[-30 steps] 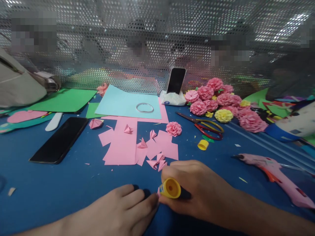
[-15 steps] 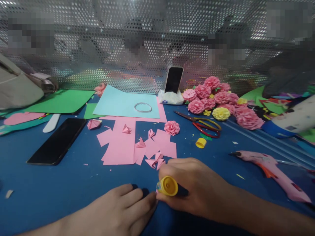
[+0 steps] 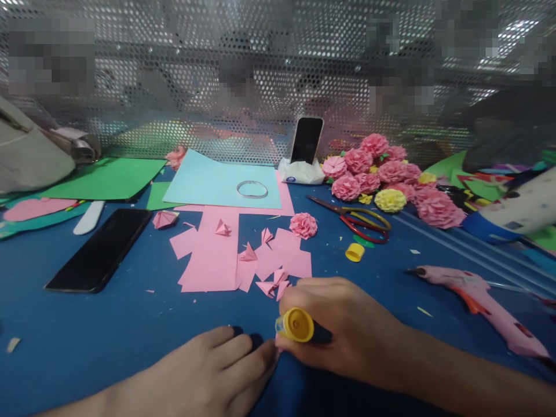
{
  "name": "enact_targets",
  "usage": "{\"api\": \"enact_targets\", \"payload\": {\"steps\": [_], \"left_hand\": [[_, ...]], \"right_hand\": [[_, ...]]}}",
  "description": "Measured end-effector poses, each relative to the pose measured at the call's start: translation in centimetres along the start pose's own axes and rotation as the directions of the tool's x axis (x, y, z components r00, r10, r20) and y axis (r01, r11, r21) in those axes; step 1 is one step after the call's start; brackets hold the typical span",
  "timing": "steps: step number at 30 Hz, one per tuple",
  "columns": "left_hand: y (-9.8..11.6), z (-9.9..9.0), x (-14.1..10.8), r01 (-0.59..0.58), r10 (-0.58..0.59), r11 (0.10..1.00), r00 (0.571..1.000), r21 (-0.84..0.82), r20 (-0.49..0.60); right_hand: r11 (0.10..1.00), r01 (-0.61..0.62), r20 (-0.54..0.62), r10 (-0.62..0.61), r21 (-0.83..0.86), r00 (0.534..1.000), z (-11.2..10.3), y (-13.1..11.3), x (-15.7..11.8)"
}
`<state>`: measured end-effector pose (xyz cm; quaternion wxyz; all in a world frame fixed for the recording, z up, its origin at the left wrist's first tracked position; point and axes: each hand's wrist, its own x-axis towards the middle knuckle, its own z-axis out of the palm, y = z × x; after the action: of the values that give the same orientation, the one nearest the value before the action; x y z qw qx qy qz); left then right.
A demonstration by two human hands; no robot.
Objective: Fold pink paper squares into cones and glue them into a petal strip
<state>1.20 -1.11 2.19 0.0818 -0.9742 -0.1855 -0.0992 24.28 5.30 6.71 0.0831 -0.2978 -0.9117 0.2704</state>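
Observation:
My right hand (image 3: 343,330) is wrapped round a glue stick (image 3: 299,324) with a yellow base, tilted so that the base faces me. Its lower end is hidden by the fingers. A bit of a small pink paper piece (image 3: 278,343) shows under the glue stick. My left hand (image 3: 226,365) rests on the table with bent fingers, index fingertip and thumb closed at this pink piece. Just beyond the hands lie folded pink paper petals (image 3: 275,284) and cut pink paper sheets (image 3: 212,255). The yellow glue cap (image 3: 355,252) sits off to the right.
A pink glue gun (image 3: 482,307) lies at right, scissors (image 3: 356,220) behind it. Paper flowers (image 3: 369,168) are heaped at the back. One black phone (image 3: 102,249) lies at left; another phone (image 3: 307,141) leans on a tissue pack (image 3: 300,172). Behind stands a perforated metal panel (image 3: 191,110).
The glue stick has shifted very slightly up and left in my right hand. My left hand stays in place at the pink piece.

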Motion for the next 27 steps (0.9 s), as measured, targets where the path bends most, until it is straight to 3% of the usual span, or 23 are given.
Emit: {"api": "enact_targets", "payload": {"steps": [19, 27], "left_hand": [[-0.1, 0.2, -0.2, -0.013, 0.013, 1.0, 1.0, 0.004, -0.005], [-0.2, 0.0, 0.0, -0.019, 0.019, 1.0, 0.999, 0.007, 0.039]], "right_hand": [[0.999, 0.002, 0.091, 0.001, -0.041, 0.996, -0.7, -0.6, -0.2], [0.997, -0.048, -0.002, 0.048, -0.067, 0.999, -2.1, -0.6, -0.7]]}}
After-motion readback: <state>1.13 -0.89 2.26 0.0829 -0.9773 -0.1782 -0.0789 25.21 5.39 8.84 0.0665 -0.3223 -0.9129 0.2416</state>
